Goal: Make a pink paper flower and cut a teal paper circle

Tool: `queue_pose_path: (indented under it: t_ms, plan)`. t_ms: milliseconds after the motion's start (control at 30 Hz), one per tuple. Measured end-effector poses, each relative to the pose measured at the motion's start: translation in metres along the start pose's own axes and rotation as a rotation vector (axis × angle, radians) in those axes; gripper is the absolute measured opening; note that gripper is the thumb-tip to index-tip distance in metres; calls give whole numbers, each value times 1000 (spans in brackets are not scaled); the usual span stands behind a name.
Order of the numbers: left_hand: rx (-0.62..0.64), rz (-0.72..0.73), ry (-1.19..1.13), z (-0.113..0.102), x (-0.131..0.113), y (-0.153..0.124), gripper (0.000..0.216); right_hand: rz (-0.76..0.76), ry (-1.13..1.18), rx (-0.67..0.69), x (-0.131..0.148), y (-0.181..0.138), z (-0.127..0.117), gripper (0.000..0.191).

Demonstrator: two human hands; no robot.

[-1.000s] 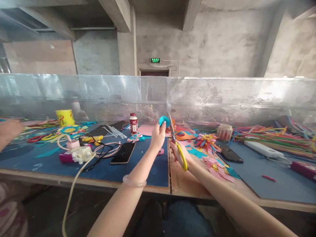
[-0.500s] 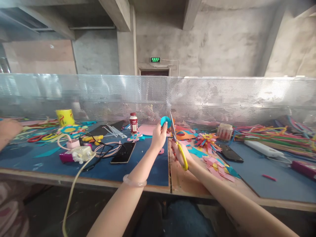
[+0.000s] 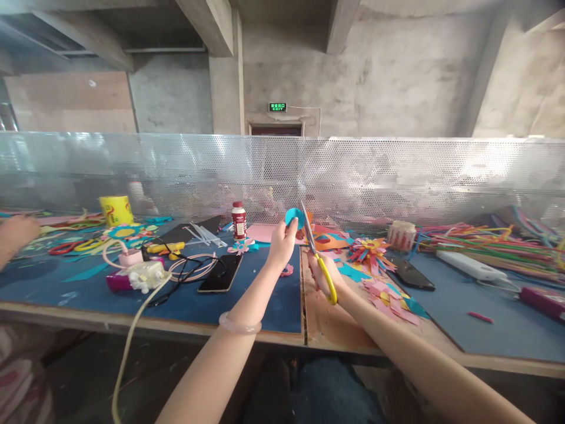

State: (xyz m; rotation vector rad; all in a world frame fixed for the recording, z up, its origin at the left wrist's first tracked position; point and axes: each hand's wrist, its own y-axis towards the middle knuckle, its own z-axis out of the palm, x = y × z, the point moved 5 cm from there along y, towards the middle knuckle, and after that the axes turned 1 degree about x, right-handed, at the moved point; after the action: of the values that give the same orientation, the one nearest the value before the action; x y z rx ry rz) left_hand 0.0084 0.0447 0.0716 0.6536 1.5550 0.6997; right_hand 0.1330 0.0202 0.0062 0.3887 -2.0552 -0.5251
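Between the thumb and fingers of my left hand [image 3: 283, 241] is a round piece of blue paper [image 3: 293, 217], held up above the table. My right hand [image 3: 324, 275] grips a pair of scissors [image 3: 310, 232] with yellow handles, blades pointing up and away from me. The blades stand close beside the right edge of the blue paper; whether they touch it I cannot tell. Under my right hand lie pink, yellow and blue paper scraps [image 3: 388, 297]. A layered paper flower [image 3: 371, 253] sits just beyond them.
A red-capped bottle [image 3: 239, 221], phone [image 3: 220, 273], tangled cables and a power strip [image 3: 139, 277] lie to the left. Rightward are another phone [image 3: 414, 274], a clear jar [image 3: 401, 235] and coloured strips [image 3: 485, 247]. A perforated metal screen [image 3: 176, 171] backs the table. Another person's hand [image 3: 17, 232] shows far left.
The blue paper disc and my left hand have shifted slightly left. The scissors' tips have tilted a little to the left, and their blades look a bit farther from the disc.
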Motion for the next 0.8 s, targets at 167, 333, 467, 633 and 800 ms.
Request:
queue_pose_path:
  t_ms: [167, 333, 467, 633, 800]
  plan:
    - [24, -17, -42, -2, -1, 1, 34, -8, -36, 13, -1, 1, -2, 28]
    - [32, -28, -67, -6, -1, 3, 34, -24, -77, 32, -3, 2, -4, 30]
    - [44, -32, -81, -8, 1, 5, 33, -32, -111, 32, -3, 3, -5, 30]
    - [54, -37, -81, -9, 2, 6, 32, -39, -139, 27, -2, 5, -5, 26]
    - [47, -44, -86, -10, 4, 6, 32, -41, -153, 34, -1, 5, -5, 26]
